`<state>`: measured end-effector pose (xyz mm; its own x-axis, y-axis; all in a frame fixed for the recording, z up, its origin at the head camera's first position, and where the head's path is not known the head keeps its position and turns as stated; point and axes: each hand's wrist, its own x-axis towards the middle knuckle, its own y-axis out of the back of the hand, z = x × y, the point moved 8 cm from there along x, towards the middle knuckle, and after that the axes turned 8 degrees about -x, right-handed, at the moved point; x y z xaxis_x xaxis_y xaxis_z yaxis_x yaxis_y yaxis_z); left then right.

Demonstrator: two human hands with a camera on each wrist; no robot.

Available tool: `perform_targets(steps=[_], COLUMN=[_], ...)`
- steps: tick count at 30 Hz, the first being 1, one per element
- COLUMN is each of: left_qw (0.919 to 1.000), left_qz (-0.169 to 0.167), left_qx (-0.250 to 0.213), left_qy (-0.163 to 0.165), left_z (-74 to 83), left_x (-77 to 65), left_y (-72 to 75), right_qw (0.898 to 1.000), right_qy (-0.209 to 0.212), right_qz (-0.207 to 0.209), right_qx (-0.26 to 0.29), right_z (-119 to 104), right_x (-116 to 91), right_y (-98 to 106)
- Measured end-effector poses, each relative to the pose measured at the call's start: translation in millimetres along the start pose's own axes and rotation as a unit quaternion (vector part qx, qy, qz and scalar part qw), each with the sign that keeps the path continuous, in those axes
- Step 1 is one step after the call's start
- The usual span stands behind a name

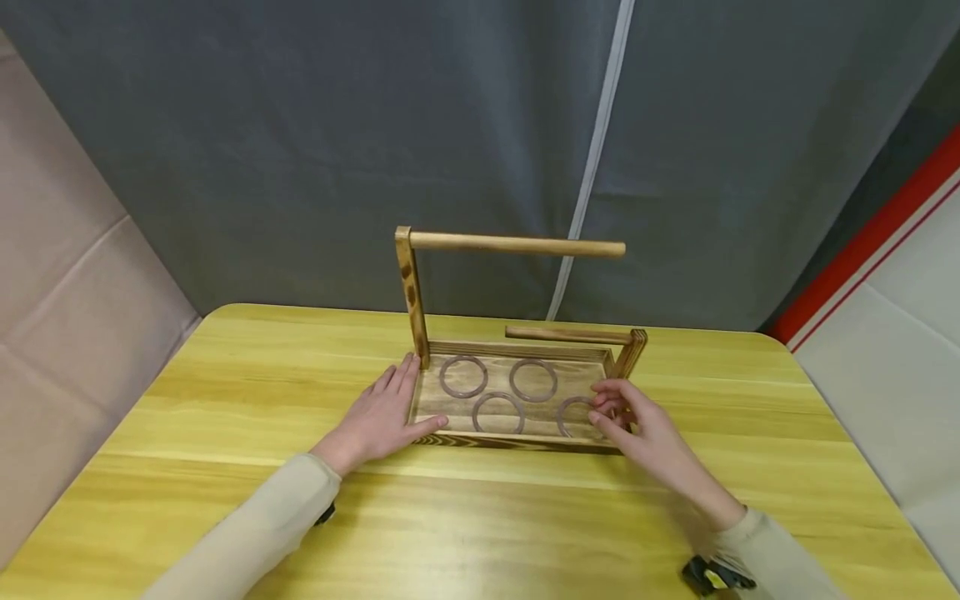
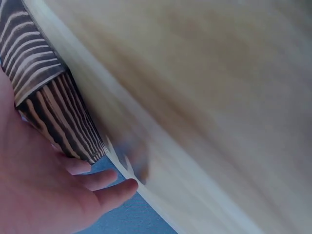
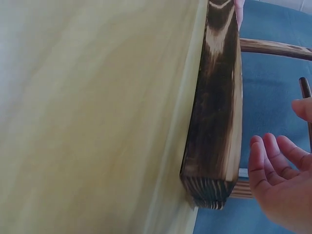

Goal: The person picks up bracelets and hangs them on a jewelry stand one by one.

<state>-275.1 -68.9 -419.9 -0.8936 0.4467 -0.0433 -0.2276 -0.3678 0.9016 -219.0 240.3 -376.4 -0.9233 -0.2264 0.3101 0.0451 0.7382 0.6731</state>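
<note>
two hands flank the wooden tray (image 1: 517, 437) at the worktop (image 1: 225, 400) middle, left hand (image 1: 382, 412) spread flat against its left end, right hand (image 1: 637, 425) loosely open at its right end; it looks stiff, light, best gripped by both end walls.

You see a burnt-wood tray (image 1: 517, 440) at the centre of the frame, lying flat, with four ring marks on its floor. An upright post at its left rear corner carries a round bar; a lower post and bar stand at the right.
</note>
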Motion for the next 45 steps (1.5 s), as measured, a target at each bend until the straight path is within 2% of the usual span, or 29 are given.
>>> perform_targets(steps=[7,14,28,34,45], left_qw=[0.9999,0.9995,0.9976,0.9970,0.9961], left_qz=[-0.001,-0.005,-0.023,-0.016,-0.013], left_qx=[-0.014,-0.030,-0.066,-0.075,-0.087], left_qy=[-0.003,-0.005,0.002,-0.005,-0.006], left_z=[-1.2,-1.9,-5.4,-6.2,-5.9], left_x=[0.3,-0.7,2.0,1.4,0.0], left_y=[-1.7,-3.1,-4.7,-4.6,-1.8], right_qw=[1.000,0.999,0.995,0.992,0.989], right_qy=[0.018,0.013,0.038,0.028,0.014], right_qz=[-0.018,-0.048,-0.082,-0.099,-0.128], right_qx=[0.009,0.009,-0.040,-0.076,-0.074], right_z=[-10,-11,-14,-13,-7], right_x=[12,21,44,54,71], right_y=[-11,-24,-40,-48,-65])
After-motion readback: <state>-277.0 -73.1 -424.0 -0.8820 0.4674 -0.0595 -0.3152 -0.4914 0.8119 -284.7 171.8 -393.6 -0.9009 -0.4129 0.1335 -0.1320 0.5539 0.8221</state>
